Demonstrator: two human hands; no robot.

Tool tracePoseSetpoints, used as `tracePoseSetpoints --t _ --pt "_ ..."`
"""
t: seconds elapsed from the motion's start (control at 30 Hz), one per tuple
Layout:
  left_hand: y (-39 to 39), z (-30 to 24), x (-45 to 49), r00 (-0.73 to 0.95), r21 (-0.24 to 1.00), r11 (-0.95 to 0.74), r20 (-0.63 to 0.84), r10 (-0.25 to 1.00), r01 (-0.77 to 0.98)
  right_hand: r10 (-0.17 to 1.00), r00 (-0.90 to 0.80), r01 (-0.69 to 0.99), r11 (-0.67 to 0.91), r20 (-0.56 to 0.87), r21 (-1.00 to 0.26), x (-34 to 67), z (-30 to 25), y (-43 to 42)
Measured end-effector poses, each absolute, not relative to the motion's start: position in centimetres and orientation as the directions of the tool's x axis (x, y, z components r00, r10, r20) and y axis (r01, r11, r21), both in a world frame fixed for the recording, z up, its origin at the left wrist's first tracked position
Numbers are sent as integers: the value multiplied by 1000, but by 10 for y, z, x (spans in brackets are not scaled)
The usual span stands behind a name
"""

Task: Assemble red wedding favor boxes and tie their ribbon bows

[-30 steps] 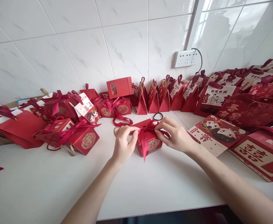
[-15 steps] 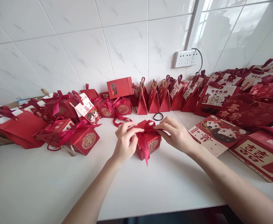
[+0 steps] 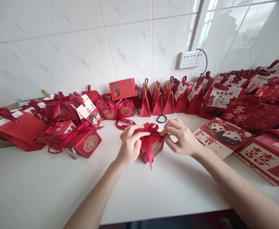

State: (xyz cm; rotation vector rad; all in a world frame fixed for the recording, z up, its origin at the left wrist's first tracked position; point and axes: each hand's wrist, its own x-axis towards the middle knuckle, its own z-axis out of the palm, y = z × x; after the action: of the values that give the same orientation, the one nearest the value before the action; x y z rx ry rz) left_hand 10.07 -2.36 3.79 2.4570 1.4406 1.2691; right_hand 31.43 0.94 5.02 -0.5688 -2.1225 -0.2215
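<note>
A small red gift box (image 3: pixel 157 149) with a gold round emblem stands on the white table in front of me. A dark pink ribbon (image 3: pixel 149 153) is tied in a bow on its top, one tail hanging down the front. My left hand (image 3: pixel 131 143) is at the box's left, its index finger and thumb closing on the bow near the knot; the exact grip is partly hidden. To the right of the box, my right hand (image 3: pixel 180 136) pinches the bow's right side between thumb and fingertips.
Behind the box lies a black hair tie (image 3: pixel 161 119). Red triangular gift bags (image 3: pixel 168 103) line the tiled wall. More ribboned boxes (image 3: pixel 88 144) crowd the left. At right lie a printed card (image 3: pixel 221 135) and a larger red box (image 3: pixel 263 159). A socket (image 3: pixel 189 60) is on the wall.
My right hand has shifted slightly right, its fingers curling more, with the ribbon's right side drawn along. My left hand has moved slightly right and stays at the knot.
</note>
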Motion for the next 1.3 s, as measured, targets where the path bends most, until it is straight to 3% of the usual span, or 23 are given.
tracePoseSetpoints --t 0.27,0.33,0.4,0.47,0.53,0.6,0.7,1.07,1.23,1.3 --pt "-24 36 102 231 441 -569 611 757 694 275 -500 293 946 821 -139 303 51 -9" --pt "-24 36 101 234 443 -569 608 759 693 370 -563 284 927 740 -247 294 50 -18" --pt "-24 36 101 236 438 -570 610 756 695 562 -617 356 823 550 -442 287 51 -26" --pt "-23 36 101 234 436 -570 612 755 697 712 -655 411 617 254 -671 282 54 -32" --pt "-23 36 101 232 441 -565 608 760 697 719 -695 396 383 0 -835 281 57 -35" --pt "-23 36 100 232 454 -562 598 767 691 680 -721 362 203 -136 -910 282 60 -35" --pt "-22 37 100 240 476 -571 588 772 669 635 -741 353 94 -216 -931 286 64 -32" --pt "-20 38 98 249 503 -566 564 787 653 450 -824 413 60 -345 -909 302 63 -8" --pt "-20 39 98 243 526 -555 547 801 644 214 -839 519 36 -501 -854 321 64 3" --pt "-20 39 98 241 536 -546 535 809 644 313 -850 436 -34 -424 -899 330 65 9"
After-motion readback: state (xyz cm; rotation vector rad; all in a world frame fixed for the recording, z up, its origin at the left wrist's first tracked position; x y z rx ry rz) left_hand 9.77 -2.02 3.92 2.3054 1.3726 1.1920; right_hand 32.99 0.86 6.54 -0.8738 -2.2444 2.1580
